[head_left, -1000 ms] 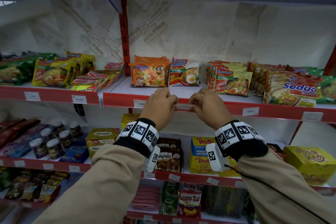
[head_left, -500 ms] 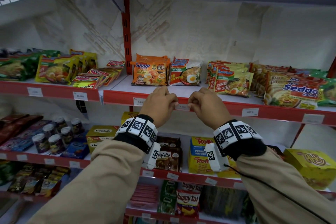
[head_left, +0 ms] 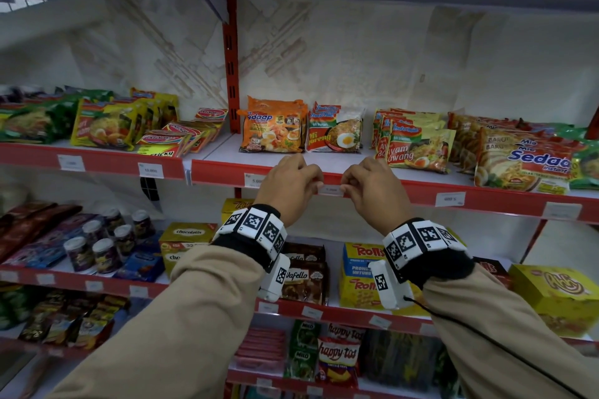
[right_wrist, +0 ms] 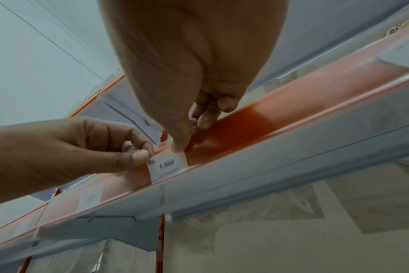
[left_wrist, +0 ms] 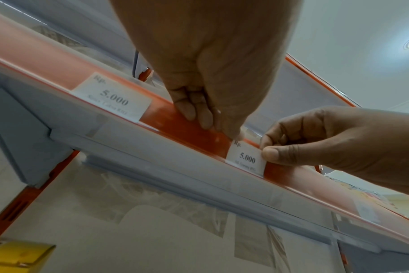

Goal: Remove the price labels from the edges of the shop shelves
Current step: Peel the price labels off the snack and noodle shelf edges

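Head view: both hands are raised to the red shelf edge [head_left: 421, 191] below the noodle packets [head_left: 335, 133]. The left hand [head_left: 288, 185] and right hand [head_left: 372, 191] flank one price label [head_left: 331, 189], fingers curled onto its two ends. Further labels sit well apart along the same rail, and the aisle side is open.

Left wrist view: the label [left_wrist: 246, 157] sits behind a clear strip on the rail; the left thumb tip presses at its upper left corner, and the right thumb and forefinger pinch its right end. A second label [left_wrist: 112, 97] lies further left, untouched.

Right wrist view: the same label [right_wrist: 168, 166] — thin paper, judged light, limp and easily torn. It is best taken by a corner and slid along the channel, not yanked — the strip's lip could snag it.
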Available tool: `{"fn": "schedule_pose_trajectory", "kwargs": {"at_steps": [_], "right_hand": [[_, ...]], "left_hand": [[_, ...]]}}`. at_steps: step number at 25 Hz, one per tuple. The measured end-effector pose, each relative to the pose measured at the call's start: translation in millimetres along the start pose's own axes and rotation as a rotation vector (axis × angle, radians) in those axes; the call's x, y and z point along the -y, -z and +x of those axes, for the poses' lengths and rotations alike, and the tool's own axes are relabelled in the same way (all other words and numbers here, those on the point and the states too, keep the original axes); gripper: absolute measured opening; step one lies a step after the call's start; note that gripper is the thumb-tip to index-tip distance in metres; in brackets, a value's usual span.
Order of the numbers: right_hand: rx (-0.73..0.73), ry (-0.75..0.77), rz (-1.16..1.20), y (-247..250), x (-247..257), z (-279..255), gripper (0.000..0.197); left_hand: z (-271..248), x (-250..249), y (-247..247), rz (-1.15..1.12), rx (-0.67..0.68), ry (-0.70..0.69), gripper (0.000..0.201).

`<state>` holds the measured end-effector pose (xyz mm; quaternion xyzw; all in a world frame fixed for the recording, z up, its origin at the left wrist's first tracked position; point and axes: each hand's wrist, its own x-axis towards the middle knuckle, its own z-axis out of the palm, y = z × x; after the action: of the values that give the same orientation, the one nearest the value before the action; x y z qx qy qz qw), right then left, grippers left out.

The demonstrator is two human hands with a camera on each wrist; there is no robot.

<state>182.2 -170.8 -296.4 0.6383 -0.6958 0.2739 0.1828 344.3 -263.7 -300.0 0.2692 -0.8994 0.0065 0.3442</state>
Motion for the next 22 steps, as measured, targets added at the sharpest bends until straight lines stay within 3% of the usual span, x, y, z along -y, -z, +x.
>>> {"fn": "schedule_pose_trajectory", "kwargs": {"at_steps": [9,13,18,22], "right_hand": [[-0.068,-0.060,0.065,2.8,0.7,-5.5,0.016],[-0.142,-0.096,-0.114,9.2,-7.4,-20.8,0.020],[-0.182,-0.165,-0.377,25.6,-26.4,-37.5,0.031],[-0.209,-0.271,-0.438,41.7,-52.7,-54.6,0.035]], "left_hand": [[-3.3,4.2,3.5,0.026,-0.014,-0.068,0.014],[-11.9,0.7,2.1,0.049,-0.068,-0.074,0.018],[-16.5,-13.5,-0.8,0.248,-0.077,-0.027,0.038],[-7.4,-48.1,-12.5,0.225,0.019,-0.176,0.049]]}}
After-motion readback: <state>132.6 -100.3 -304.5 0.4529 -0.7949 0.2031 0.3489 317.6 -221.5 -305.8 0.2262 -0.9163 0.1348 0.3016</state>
